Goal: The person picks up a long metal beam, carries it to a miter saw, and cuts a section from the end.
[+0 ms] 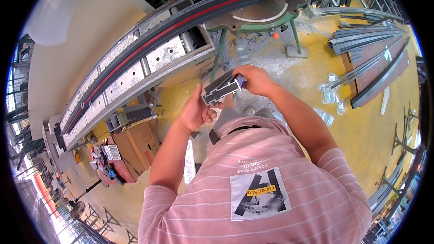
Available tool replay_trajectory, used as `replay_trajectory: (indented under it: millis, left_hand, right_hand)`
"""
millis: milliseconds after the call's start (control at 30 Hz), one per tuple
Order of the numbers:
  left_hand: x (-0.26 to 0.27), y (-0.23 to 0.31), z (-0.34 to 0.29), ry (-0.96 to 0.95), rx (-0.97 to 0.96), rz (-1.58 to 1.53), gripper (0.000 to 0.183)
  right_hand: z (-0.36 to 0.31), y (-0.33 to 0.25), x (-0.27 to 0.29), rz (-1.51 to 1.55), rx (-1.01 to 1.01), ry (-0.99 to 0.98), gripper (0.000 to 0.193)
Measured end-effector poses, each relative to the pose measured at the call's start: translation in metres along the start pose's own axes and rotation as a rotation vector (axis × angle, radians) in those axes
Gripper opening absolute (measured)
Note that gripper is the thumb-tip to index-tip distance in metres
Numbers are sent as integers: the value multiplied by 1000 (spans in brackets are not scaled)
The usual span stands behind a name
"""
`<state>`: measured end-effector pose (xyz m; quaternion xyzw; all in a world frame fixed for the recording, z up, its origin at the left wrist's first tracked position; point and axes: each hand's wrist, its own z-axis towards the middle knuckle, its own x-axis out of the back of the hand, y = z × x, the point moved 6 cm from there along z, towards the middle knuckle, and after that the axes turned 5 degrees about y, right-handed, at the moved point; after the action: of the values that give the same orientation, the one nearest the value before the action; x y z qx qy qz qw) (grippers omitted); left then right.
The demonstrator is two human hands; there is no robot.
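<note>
In front of my body I hold a few short cut pieces of dark aluminium profile [221,91], lying side by side, with pale bare-metal edges on the end facing me. My right hand [254,79] is wrapped over their far right side, next to a small purple-blue patch. My left hand [194,110] is closed at their left end, thumb up along the side and fingers curled below. The underside of the pieces is hidden. Just beyond my hands stands a green-framed saw table [257,27] with a round plate and a curved white scale.
A long roller bench [158,58] carries long dark profiles [181,20] with a red strip. At right, dark profiles [366,38] lie stacked on a board, near clear plastic bags [329,92]. A cardboard box [138,147] and tool-covered red surface stand at left. Metal shavings litter the floor.
</note>
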<state>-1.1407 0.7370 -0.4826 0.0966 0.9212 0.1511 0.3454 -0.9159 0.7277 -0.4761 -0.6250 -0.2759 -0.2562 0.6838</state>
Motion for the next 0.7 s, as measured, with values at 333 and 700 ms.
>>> replay_trajectory:
  millis: [333, 700]
  left_hand:
    - [34, -35, 46, 495, -173, 414, 32]
    - [-137, 60, 8, 448, -1217, 1685, 74]
  right_hand:
    - [-173, 192, 76, -444, -717, 346, 26]
    - [-60, 22, 89, 738, -264, 402, 41]
